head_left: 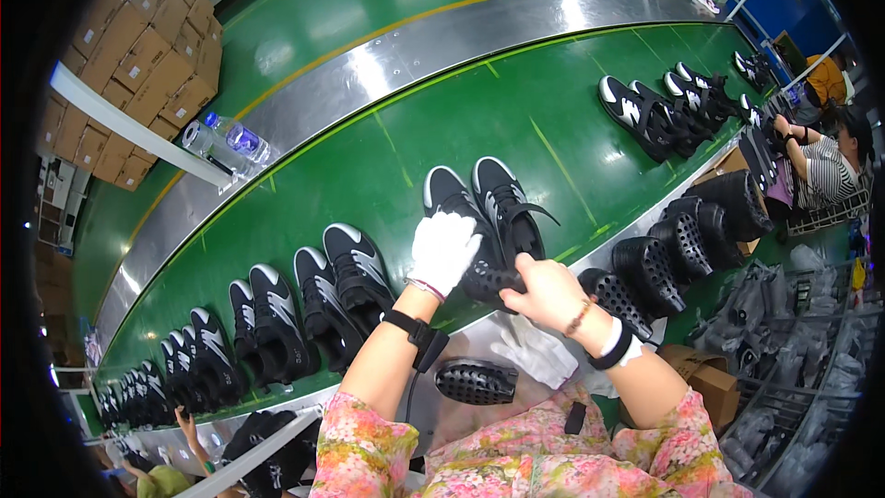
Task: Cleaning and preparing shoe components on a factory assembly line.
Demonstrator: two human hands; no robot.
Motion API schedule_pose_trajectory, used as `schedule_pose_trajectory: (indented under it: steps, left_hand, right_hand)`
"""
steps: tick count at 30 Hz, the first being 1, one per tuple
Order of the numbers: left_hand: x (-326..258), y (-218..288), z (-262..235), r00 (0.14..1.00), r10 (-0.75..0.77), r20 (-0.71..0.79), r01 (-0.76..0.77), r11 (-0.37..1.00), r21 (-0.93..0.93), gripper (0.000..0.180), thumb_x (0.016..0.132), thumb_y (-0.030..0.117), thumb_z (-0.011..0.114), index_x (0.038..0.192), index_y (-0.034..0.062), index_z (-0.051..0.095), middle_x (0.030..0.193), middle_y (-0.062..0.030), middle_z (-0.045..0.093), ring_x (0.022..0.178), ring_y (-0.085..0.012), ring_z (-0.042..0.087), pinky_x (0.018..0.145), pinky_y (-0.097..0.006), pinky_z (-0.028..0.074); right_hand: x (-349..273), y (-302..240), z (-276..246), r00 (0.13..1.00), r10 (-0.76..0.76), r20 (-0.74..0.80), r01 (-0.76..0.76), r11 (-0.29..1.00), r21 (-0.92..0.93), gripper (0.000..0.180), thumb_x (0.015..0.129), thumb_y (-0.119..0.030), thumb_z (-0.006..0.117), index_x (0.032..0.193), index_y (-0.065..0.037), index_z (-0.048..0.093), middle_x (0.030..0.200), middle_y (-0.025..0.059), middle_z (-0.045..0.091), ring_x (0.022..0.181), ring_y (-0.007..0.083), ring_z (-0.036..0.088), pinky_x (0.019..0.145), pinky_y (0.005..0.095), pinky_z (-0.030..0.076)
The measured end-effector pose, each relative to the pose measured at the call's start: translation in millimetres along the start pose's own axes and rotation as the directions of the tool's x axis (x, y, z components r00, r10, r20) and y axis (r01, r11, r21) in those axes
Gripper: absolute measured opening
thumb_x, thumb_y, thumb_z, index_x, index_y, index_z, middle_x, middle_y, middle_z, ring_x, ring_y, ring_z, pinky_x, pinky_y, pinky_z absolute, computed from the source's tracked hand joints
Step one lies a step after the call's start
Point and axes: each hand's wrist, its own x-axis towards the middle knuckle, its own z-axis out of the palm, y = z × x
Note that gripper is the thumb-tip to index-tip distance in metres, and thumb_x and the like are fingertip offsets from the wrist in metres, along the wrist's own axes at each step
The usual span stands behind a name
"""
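While a left hand is covering one, silver-trimmed black sneakers are lying on a glossy green surface

Gloved in white, it is curling loosely; the bare right hand is bending, half open, at their heel end. I cannot tell whether either is gripping. White labels, too small for reading, are dotting cardboard cartons.

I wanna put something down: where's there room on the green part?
On the green surface, between the middle shoes and the upper-right shoes. It's crowded along the left row of shoes and by the black perforated forms.
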Motion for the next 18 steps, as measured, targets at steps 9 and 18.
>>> schedule_pose_trajectory:
  steps: [9, 18]
  left_hand:
    - [-12.3, -3.2, -1.3, 0.999, 0.008, -0.031, -0.013, 0.988, -0.152, 0.024, 0.082, 0.026, 0.060, 0.097, 0.0080, 0.063, 0.082, -0.0113, 0.060, 0.081, -0.0298, 0.057, 0.070, -0.042, 0.044]
    - [-94.0, 31.1, 12.6, 0.774, -0.633, -0.011, 0.553, 0.685, -0.474, 0.055, 0.079, 0.033, 0.072, 0.120, 0.0012, 0.055, 0.105, -0.0190, 0.060, 0.097, -0.0351, 0.058, 0.085, -0.042, 0.047]
  right_hand:
    - [73.4, 11.3, 124.6, 0.927, -0.065, -0.369, -0.025, 0.972, -0.234, 0.014, 0.081, -0.014, 0.056, 0.088, -0.002, 0.050, 0.074, 0.0145, 0.063, 0.069, 0.0305, 0.065, 0.065, 0.0411, 0.053]
    - [68.8, 37.5, 78.7, 0.985, -0.041, -0.170, 0.074, 0.979, 0.192, 0.039, 0.073, -0.008, 0.069, 0.105, 0.009, 0.055, 0.094, 0.0275, 0.062, 0.088, 0.0401, 0.063, 0.077, 0.0423, 0.052]
